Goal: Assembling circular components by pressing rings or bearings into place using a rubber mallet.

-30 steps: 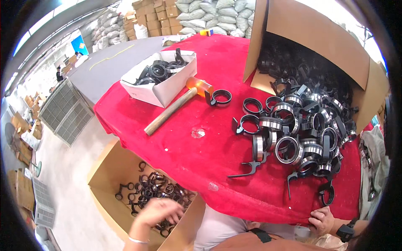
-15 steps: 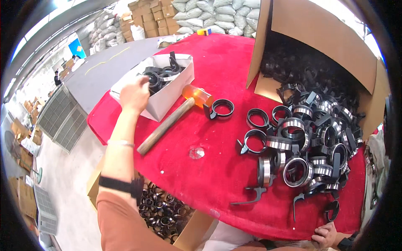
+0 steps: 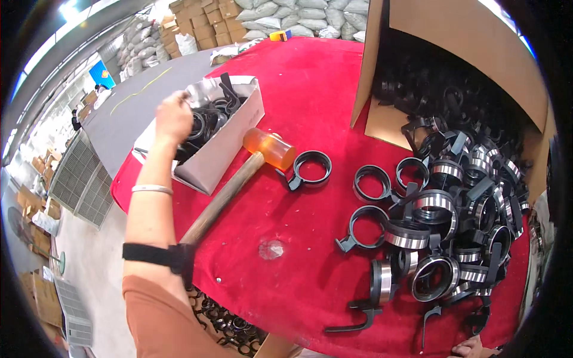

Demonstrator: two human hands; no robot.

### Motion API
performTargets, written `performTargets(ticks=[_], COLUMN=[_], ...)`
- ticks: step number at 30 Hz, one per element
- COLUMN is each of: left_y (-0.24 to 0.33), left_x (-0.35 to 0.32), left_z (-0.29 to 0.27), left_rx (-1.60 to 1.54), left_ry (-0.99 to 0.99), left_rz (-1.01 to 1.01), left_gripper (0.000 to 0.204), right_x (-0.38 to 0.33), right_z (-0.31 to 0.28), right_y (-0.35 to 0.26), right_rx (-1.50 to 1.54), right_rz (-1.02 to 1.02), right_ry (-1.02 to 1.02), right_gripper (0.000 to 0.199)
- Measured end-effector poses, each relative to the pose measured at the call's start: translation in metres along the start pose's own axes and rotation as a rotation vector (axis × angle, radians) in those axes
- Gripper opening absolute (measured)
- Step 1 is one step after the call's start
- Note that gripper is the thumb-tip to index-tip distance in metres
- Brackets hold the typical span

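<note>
Bright, even daylight fills the scene — it seems to come from the upper left, where the picture blows out to white. The red cloth-covered table [image 3: 310, 149] is vividly lit, and shadows on it are short and soft. The shiny metal bands on the black ring clamps [image 3: 436, 206] catch small glints. The raised left hand [image 3: 174, 117] is slightly motion-blurred. Fisheye distortion bends straight edges near the rim — the corners fall off into black.
</note>
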State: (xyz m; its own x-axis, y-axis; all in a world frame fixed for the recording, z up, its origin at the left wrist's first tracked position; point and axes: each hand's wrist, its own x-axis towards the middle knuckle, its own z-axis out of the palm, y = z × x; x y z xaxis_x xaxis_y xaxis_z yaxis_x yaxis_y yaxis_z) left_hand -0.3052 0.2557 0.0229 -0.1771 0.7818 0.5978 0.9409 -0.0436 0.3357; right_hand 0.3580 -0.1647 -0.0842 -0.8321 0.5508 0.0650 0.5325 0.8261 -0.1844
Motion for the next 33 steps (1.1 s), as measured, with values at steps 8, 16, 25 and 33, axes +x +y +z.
performTargets(ticks=[8,16,25,33], left_y=[0.113,0.137,0.138,0.112], left_x=[-0.026,-0.026,-0.015,-0.056], left_z=[0.008,0.108,0.135,0.012], left_rx=[-0.853,-0.971,-0.933,0.168], left_ry=[-0.656,-0.667,-0.618,0.070], left_rz=[-0.321,-0.560,-0.627,0.066], left_gripper=[0.032,0.034,0.034,0.030], right_x=[0.004,0.008,0.011,0.009], right_z=[0.001,0.002,-0.004,-0.002], right_y=[0.012,0.009,0.009,0.006], right_rx=[0.039,0.048,0.072,0.084], right_rz=[-0.010,0.002,0.003,0.052], right_ry=[-0.011,0.052,0.030,0.041], right_gripper=[0.033,0.028,0.031,0.037])
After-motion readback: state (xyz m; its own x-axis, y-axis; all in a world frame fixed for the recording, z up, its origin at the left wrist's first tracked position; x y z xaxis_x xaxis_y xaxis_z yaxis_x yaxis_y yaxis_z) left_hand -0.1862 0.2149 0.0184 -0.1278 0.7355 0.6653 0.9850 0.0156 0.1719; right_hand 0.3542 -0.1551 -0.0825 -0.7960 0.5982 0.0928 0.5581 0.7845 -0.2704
